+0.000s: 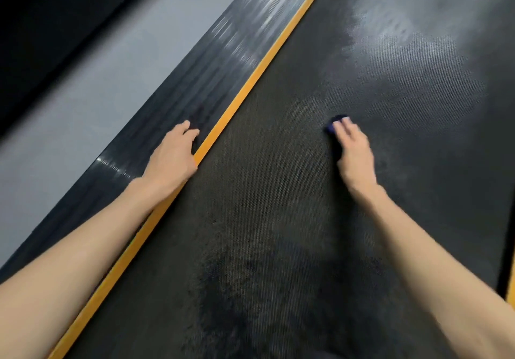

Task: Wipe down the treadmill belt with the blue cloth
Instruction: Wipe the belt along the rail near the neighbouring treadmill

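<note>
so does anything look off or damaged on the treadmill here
Nothing broken or spilled. The belt looks uneven, though: a pale hazy patch far up on the right, dark blotches near the bottom. Probably wiping marks or glare.

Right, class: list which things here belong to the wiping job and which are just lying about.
Job: blue cloth, treadmill belt, right hand on the cloth.
Just there: orange edge strip, ribbed side rail, grey floor.
</note>
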Demonstrator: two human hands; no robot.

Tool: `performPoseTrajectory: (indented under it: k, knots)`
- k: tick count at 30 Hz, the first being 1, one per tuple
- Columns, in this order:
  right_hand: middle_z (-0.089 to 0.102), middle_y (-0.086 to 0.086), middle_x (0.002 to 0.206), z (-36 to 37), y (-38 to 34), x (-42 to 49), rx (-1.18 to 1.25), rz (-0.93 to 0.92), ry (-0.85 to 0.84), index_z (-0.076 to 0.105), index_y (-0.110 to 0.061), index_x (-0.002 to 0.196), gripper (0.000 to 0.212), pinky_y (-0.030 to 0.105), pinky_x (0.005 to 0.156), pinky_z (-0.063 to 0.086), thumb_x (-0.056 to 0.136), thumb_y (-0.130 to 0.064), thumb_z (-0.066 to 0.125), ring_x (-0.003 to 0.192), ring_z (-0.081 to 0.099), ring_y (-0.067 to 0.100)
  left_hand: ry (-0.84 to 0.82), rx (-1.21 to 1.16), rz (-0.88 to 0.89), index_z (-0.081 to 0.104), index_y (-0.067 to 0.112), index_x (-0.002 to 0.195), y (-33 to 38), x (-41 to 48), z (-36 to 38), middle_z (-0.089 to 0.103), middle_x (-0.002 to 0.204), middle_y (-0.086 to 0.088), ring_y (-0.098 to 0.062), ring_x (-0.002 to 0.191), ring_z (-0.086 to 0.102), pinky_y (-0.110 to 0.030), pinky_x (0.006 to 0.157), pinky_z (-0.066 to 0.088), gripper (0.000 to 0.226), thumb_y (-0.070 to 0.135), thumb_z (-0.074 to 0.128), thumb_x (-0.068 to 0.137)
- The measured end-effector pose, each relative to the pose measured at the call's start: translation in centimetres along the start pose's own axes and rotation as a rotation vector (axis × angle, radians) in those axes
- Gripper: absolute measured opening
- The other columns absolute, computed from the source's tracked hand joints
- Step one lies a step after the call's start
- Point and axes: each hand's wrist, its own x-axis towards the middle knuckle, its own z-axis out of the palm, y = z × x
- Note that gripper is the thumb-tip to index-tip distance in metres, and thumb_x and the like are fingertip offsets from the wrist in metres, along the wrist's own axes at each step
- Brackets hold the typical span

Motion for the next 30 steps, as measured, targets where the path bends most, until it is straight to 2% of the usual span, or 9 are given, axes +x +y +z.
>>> performPoseTrajectory:
  k: [2,4,9,12,16,19,23,27,30]
  knots:
    - [0.026,0.008,0.152,-0.5,-0.7,1.8,0.028,0.315,0.080,0.037,-0.008,0.141,0.068,0.027,0.110,0.018,0.078,0.016,0.040,0.139,0.024,0.027,-0.048,0.019,0.039,0.030,0.013,0.146,-0.6,-0.6,-0.2,0.019,0.156,-0.004,-0.023,0.141,0.024,-0.039,0.111,0.029,0.067,-0.003,0.052,0.085]
    - [0.036,0.011,0.146,1.0,-5.9,0.8,0.077,0.306,0.121,0.045,-0.003,0.134,0.061,0.025,0.104,0.024,0.076,0.017,0.042,0.134,0.032,0.028,-0.106,0.055,0.050,0.024,0.016,0.148,-0.7,-0.7,-0.4,0.012,0.157,-0.001,-0.023,0.141,0.024,-0.041,0.109,0.033,0.072,-0.004,0.053,0.085]
    - [0.041,0.021,0.142,8.1,-18.8,-12.6,0.224,-0.594,-0.495,0.050,0.002,0.131,0.053,0.024,0.113,0.008,0.080,0.015,0.046,0.135,0.033,0.035,-0.104,0.016,0.019,0.021,0.020,0.149,-0.6,-0.8,-0.3,0.006,0.158,0.004,-0.023,0.142,0.021,-0.037,0.106,0.034,0.074,-0.006,0.051,0.087]
    - [0.043,0.016,0.142,7.0,-15.7,-10.0,0.193,-0.826,-0.469,0.051,-0.003,0.131,0.044,0.020,0.114,0.006,0.092,-0.004,0.031,0.134,0.035,0.030,-0.106,-0.052,0.008,0.020,0.023,0.149,-0.8,-0.9,-0.5,0.006,0.157,0.008,-0.017,0.144,0.015,-0.032,0.111,0.026,0.071,-0.004,0.049,0.090]
    - [0.041,0.016,0.143,3.2,-6.8,-1.6,0.083,-0.192,0.010,0.052,-0.004,0.130,0.051,0.018,0.110,0.014,0.083,0.007,0.035,0.132,0.037,0.033,-0.146,-0.133,0.062,0.020,0.025,0.148,-2.1,-1.1,-0.6,0.007,0.156,0.011,-0.011,0.144,0.011,-0.032,0.115,0.016,0.069,0.002,0.052,0.092]
    - [0.032,0.012,0.149,2.4,-5.7,1.4,0.050,0.257,0.073,0.044,-0.003,0.135,0.060,0.026,0.108,0.021,0.078,0.014,0.042,0.136,0.029,0.030,-0.132,-0.102,0.117,0.029,0.021,0.146,-2.9,-1.8,-0.9,0.011,0.157,0.008,-0.014,0.143,0.015,-0.034,0.116,0.018,0.063,0.004,0.054,0.091]
    - [0.051,0.017,0.124,7.0,-14.5,-4.7,0.044,-0.241,-0.109,0.052,0.001,0.124,0.057,0.036,0.096,0.037,0.069,0.014,0.046,0.115,0.047,0.036,-0.116,-0.020,0.140,0.033,0.018,0.144,-3.7,-2.9,-0.9,0.023,0.154,0.004,-0.017,0.141,0.024,-0.033,0.115,0.020,0.063,0.004,0.058,0.089]
    - [0.039,0.016,0.144,8.6,-17.8,-12.6,0.088,-0.977,-0.582,0.047,-0.001,0.133,0.059,0.027,0.112,0.010,0.076,0.004,0.037,0.136,0.032,0.032,-0.195,-0.113,0.145,0.022,0.026,0.148,-4.7,-3.7,-0.7,0.012,0.155,0.015,-0.008,0.142,0.015,-0.023,0.112,0.013,0.072,0.001,0.056,0.089]
    - [0.048,0.017,0.137,7.6,-15.3,-8.7,0.086,-1.032,-0.452,0.056,-0.002,0.126,0.046,0.034,0.115,0.023,0.087,-0.006,0.033,0.129,0.043,0.031,-0.210,-0.125,0.144,0.020,0.027,0.148,-4.8,-3.7,-0.7,0.010,0.154,0.015,-0.007,0.142,0.012,-0.019,0.108,0.009,0.073,0.000,0.055,0.089]
